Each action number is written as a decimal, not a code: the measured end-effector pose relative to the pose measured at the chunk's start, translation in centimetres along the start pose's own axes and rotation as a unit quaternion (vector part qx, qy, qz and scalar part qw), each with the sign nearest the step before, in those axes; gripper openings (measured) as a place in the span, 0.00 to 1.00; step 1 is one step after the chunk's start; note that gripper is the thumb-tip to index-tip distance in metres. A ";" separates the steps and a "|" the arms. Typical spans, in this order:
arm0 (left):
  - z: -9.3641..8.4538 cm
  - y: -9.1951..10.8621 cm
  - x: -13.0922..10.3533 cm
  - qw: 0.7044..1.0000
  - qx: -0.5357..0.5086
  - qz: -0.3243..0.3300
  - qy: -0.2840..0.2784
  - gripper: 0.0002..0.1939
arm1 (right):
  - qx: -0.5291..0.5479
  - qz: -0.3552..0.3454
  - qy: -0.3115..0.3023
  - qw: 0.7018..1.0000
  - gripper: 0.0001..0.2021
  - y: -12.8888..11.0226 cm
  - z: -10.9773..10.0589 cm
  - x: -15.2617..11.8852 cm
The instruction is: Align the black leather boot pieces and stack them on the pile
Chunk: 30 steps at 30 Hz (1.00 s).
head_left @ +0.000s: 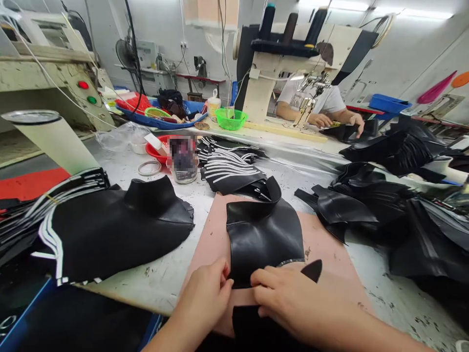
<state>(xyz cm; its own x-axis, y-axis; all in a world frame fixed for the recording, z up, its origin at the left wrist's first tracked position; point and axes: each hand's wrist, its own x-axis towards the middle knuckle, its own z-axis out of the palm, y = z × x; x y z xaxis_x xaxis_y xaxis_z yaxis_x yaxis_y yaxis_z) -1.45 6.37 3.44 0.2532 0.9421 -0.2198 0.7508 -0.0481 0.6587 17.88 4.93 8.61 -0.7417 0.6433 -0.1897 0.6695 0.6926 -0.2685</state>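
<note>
A glossy black leather piece, with a raised, curved band along its top, lies on a pinkish mat in front of me. My left hand is closed, thumb and forefinger pinching the lower left corner of this piece. At its lower edge, my right hand has its fingers curled down onto the leather; the fingertips are partly hidden. A dark pointed tip sticks out behind my right hand, its kind unclear. Below both hands is another black piece, partly covered by the right hand.
To the left lies a similar black leather piece beside stacked white-edged strips. White-striped pieces, a jar and a tape roll sit behind. More black leather is heaped right. Across the table, a person works at a sewing machine.
</note>
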 end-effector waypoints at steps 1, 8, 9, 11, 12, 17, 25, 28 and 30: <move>0.0 -0.1 -0.4 1.000 0.016 0.006 0.007 0.04 | -0.001 0.000 0.000 1.000 0.03 -0.1 0.1 0.3; -0.3 -1.9 -3.1 0.963 0.113 0.209 0.128 0.10 | -0.016 0.020 -0.015 1.000 0.04 0.3 1.4 2.0; -0.3 -2.1 -3.6 0.934 0.138 0.291 0.157 0.11 | -0.014 0.022 -0.008 1.000 0.04 0.3 1.6 2.1; -0.1 -2.6 -4.4 0.865 0.199 0.416 0.197 0.12 | -0.015 0.026 0.010 1.000 0.04 0.4 2.0 2.3; 0.0 -2.7 -4.6 0.844 0.231 0.441 0.201 0.14 | -0.017 0.026 0.017 0.999 0.05 0.4 2.2 2.4; 0.6 -3.7 -4.7 0.815 0.304 0.454 0.194 0.21 | -0.023 0.024 0.030 0.999 0.07 0.5 2.9 2.7; 0.8 -4.1 -4.7 0.824 0.290 0.448 0.190 0.21 | -0.023 0.025 0.020 0.999 0.07 0.7 2.8 3.0; 1.6 -4.2 -4.7 0.841 0.265 0.425 0.205 0.19 | -0.023 0.027 0.021 0.999 0.06 0.6 2.9 3.1; 2.4 -4.4 -4.6 0.854 0.244 0.400 0.224 0.19 | -0.025 0.028 0.025 0.999 0.06 0.6 3.0 3.2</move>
<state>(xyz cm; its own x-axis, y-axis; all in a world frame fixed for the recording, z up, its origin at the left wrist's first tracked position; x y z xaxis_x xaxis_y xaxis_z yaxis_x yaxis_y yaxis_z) -4.47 1.42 -0.16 0.6286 0.5697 0.5294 0.6390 -0.7663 0.0658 15.77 6.43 5.00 -0.7014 0.6954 -0.1561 0.7115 0.6704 -0.2106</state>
